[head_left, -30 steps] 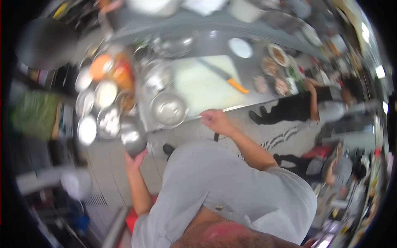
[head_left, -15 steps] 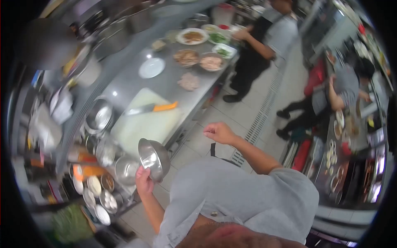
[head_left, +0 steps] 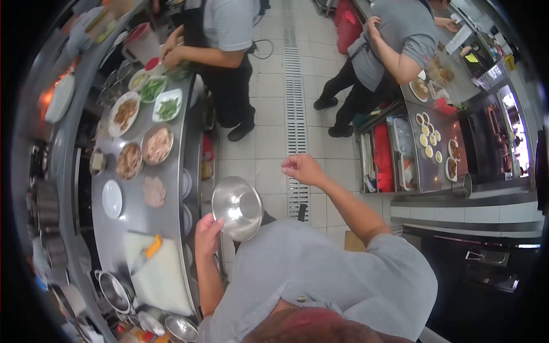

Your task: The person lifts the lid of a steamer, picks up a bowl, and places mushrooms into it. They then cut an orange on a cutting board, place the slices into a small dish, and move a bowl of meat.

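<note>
My left hand (head_left: 208, 233) grips the rim of a shiny metal bowl (head_left: 238, 208), thumb on the edge, and the bowl's inside shows nothing in it. Over the floor, my right hand (head_left: 301, 169) is raised with its fingers curled and pressed together; whatever they may hold is too small to name. To the left, an orange-handled knife (head_left: 150, 250) lies on a white cutting board (head_left: 163, 280) on the steel counter (head_left: 134, 220). Pale raw meat (head_left: 155, 191) lies on the counter beside a white plate (head_left: 112, 199).
Bowls of meat (head_left: 157, 144) and dishes of chopped greens (head_left: 167, 110) stand further along the counter. One person (head_left: 220, 57) works there; another (head_left: 389, 46) stands at the right counter, near small cups (head_left: 429, 137). A floor drain (head_left: 294, 103) runs between them.
The view has turned to the right, so the counter now lies along the left side. The metal bowl's inside now faces the camera more. My right hand keeps its closed pose.
</note>
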A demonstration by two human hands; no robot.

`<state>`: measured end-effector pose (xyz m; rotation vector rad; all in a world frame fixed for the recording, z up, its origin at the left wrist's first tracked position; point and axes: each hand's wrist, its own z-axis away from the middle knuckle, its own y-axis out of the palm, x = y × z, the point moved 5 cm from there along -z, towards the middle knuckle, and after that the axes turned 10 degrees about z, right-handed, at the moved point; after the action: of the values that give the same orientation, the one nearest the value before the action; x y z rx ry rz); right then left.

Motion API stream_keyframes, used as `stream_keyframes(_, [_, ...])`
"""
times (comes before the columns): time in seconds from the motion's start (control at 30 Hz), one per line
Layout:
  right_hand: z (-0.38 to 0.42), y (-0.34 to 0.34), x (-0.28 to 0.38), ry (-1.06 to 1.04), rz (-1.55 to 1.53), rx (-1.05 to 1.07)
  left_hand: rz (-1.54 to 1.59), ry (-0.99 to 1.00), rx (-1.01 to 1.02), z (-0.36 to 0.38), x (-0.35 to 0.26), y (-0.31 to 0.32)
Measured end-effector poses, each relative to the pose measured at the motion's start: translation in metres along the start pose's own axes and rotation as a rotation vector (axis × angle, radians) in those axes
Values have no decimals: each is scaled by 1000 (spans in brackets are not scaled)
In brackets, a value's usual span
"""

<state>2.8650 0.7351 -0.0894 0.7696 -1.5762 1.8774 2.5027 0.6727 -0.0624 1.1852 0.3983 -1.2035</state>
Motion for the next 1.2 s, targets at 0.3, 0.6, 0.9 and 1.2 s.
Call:
stream_keyframes(0.3, [-171,-90,-92,202,-57,-101,-100,-56,287,-240,-24,110])
stream_keyframes(0.6, [-265,-176,-157,192,-111,-53,-244,-103,508,-441,-81,263])
stream_keyframes(0.9, [-466,-295,-266,205,-92,67,-221,-20,415,-625,-113,400])
stream_keyframes(1.2, [-769,-415,-337,228,455,144,-182,92,75,-760,-164,427])
